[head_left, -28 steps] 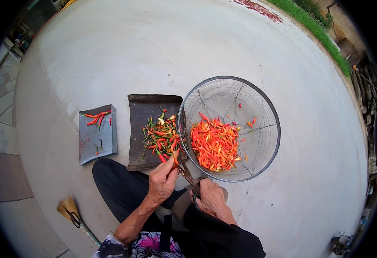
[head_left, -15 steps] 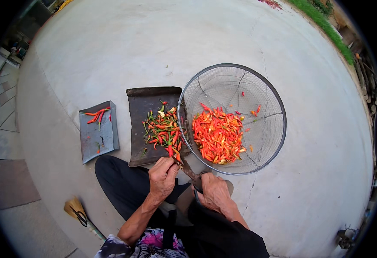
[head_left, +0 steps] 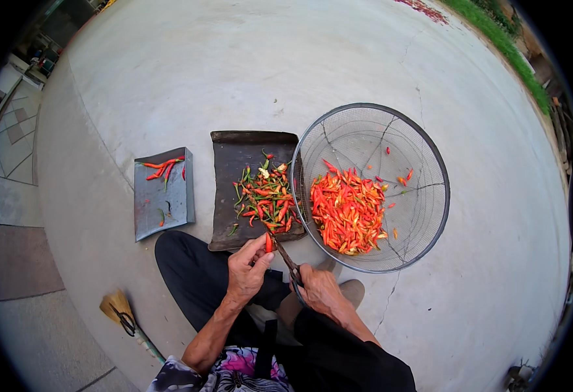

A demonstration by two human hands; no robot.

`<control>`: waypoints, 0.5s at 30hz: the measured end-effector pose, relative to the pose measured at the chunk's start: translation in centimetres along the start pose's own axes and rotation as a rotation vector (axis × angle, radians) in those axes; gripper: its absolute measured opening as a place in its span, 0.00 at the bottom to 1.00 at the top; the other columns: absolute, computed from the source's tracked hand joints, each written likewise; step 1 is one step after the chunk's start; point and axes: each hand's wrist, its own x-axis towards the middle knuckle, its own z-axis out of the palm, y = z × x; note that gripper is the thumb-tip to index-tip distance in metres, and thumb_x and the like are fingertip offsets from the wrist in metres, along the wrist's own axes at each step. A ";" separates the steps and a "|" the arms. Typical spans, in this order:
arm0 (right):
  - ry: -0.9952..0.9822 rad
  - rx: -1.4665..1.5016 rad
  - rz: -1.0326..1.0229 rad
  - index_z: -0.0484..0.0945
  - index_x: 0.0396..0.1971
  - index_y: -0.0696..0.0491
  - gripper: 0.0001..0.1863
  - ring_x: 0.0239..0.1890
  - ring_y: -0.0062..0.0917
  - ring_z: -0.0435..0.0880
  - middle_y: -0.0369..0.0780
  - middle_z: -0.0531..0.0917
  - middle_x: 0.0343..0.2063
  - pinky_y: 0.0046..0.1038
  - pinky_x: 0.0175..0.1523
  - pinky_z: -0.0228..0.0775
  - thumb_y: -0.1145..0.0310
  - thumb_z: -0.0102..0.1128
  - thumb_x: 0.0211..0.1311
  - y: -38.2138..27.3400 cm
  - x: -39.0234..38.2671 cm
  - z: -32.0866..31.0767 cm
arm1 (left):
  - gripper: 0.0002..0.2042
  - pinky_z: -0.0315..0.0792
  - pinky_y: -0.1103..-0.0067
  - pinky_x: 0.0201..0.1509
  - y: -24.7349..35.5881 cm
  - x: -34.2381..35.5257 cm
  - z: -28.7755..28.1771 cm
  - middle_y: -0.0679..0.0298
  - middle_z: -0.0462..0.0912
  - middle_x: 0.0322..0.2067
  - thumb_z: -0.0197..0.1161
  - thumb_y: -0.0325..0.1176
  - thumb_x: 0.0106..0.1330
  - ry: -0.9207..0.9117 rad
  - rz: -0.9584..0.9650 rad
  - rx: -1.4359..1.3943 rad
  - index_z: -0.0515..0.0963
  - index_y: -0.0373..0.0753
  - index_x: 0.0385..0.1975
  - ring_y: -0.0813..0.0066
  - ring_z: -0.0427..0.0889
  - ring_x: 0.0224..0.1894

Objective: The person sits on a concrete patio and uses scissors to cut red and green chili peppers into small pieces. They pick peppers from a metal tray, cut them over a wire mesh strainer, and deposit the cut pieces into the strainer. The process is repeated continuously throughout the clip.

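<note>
Between the thumb and fingers of my left hand (head_left: 247,269) a red chili pepper (head_left: 269,244) is pinched upright. My right hand (head_left: 321,287) grips the handles of a pair of scissors (head_left: 291,264), whose dark, worn blades reach up to the pepper's top. Beyond my left hand lies a dark dustpan-like tray (head_left: 231,157) with red peppers on green stems (head_left: 267,196). Overlapping its right edge is a round wire-mesh basket (head_left: 444,189) with a heap of stemless red and orange peppers (head_left: 346,212) in its left part.
A small grey metal pan (head_left: 162,219) at the left holds several red peppers (head_left: 164,168). A straw brush (head_left: 118,307) lies at lower left on the concrete floor (head_left: 482,196). Grass (head_left: 495,39) borders the far right, with stacked wood beside it.
The whole view has shifted, so the trays and basket appear farther right. The pepper in my left hand now stands upright, and the scissor blades look closer together.
</note>
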 end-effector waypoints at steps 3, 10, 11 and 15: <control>0.007 -0.017 -0.031 0.68 0.29 0.61 0.19 0.24 0.51 0.80 0.52 0.78 0.16 0.47 0.30 0.71 0.60 0.62 0.58 0.2 0.8 0.9 | 0.17 0.72 0.87 0.39 -0.8 -0.3 0.1 0.65 0.82 0.37 0.63 0.19 0.62 0.071 -0.114 -0.235 0.76 0.30 0.51 0.84 0.78 0.34; -0.028 0.048 0.083 0.68 0.32 0.61 0.21 0.29 0.52 0.80 0.54 0.79 0.24 0.48 0.35 0.71 0.57 0.61 0.59 -1.2 0.5 -0.6 | 0.15 0.73 0.87 0.40 -0.8 -0.1 -0.4 0.64 0.83 0.35 0.64 0.19 0.61 0.161 -0.143 -0.230 0.78 0.29 0.48 0.85 0.78 0.34; -0.023 0.020 0.069 0.68 0.33 0.61 0.21 0.31 0.52 0.80 0.55 0.78 0.26 0.48 0.37 0.71 0.57 0.61 0.59 -1.4 0.4 -0.8 | 0.15 0.72 0.88 0.39 -0.9 -0.1 -0.3 0.65 0.83 0.35 0.64 0.19 0.61 0.172 -0.123 -0.231 0.78 0.29 0.48 0.86 0.77 0.33; 0.002 -0.080 0.017 0.68 0.36 0.61 0.20 0.38 0.49 0.80 0.53 0.77 0.32 0.46 0.42 0.70 0.59 0.62 0.57 -1.2 0.2 -0.3 | 0.14 0.70 0.88 0.32 -0.8 -0.4 0.8 0.68 0.80 0.30 0.65 0.18 0.58 0.202 -0.066 -0.111 0.79 0.28 0.45 0.88 0.74 0.28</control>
